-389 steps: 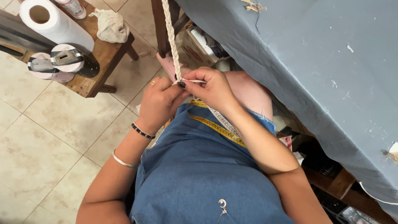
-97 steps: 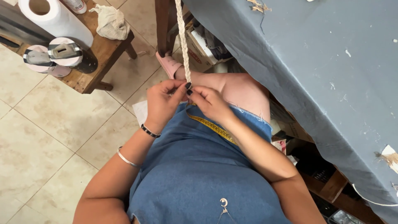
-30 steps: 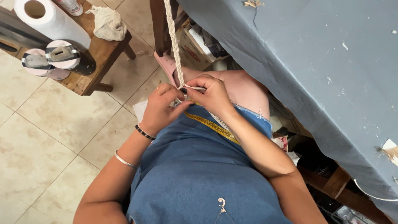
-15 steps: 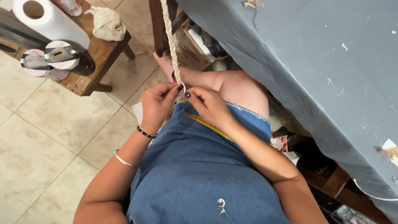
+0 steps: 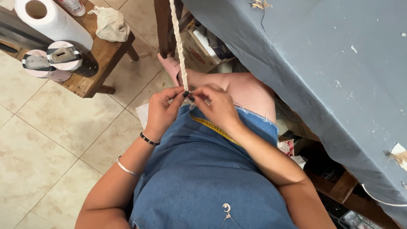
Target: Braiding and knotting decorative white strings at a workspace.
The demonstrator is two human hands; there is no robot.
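Both hands pinch the lower end of a taut braided cord, just left of the blue-draped table [image 5: 322, 68].

Largest first: left of that table, the wooden stool [image 5: 95, 55] with its paper-towel roll [image 5: 53, 19]; nearer, the yellow tape measure [image 5: 214, 127] on the lap. The cream cord [image 5: 179, 46] runs up beside the table edge — left hand [image 5: 163, 112] and right hand [image 5: 214, 106] closed on its end. If either pinch eases, tension could loosen the braid — likely undoing the last turns.

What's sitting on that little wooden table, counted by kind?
Paper towel roll: 1
Tape rolls: 2
Crumpled cloth: 1
Bottle, mostly cut off: 1
Total: 5, all on the wooden table
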